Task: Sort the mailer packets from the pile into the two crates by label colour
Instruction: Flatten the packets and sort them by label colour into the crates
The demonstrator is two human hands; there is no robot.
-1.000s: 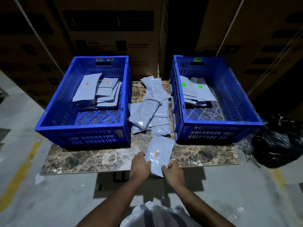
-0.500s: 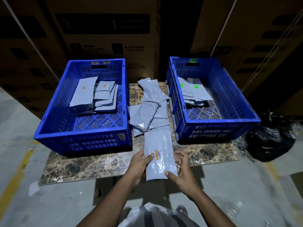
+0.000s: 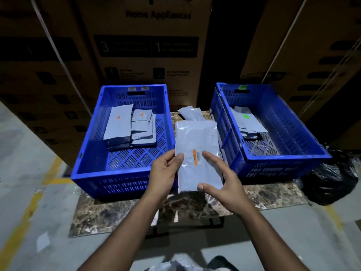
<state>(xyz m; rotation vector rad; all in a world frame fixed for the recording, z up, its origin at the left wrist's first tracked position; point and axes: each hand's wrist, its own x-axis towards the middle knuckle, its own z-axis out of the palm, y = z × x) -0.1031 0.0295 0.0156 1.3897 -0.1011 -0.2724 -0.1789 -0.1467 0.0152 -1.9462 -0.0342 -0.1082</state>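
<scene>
In the left crate (image 3: 125,174), packets with orange labels are stacked. A grey packet (image 3: 197,145) with an orange label (image 3: 194,157) is pinched by the left hand (image 3: 165,174) above the bench (image 3: 121,214). The right hand (image 3: 224,184) is spread apart, thumb touching it. Green labels show in the right crate (image 3: 281,161). "Home Appliances" is printed on the far box (image 3: 146,45).

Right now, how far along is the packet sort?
Partway. Done: several orange-label packets lie in the left crate, green-label ones in the right crate. In hand: an orange-label packet, pinched by the left hand, right hand at its lower edge; probably bound left. Left: the pile behind it, mostly hidden.
</scene>
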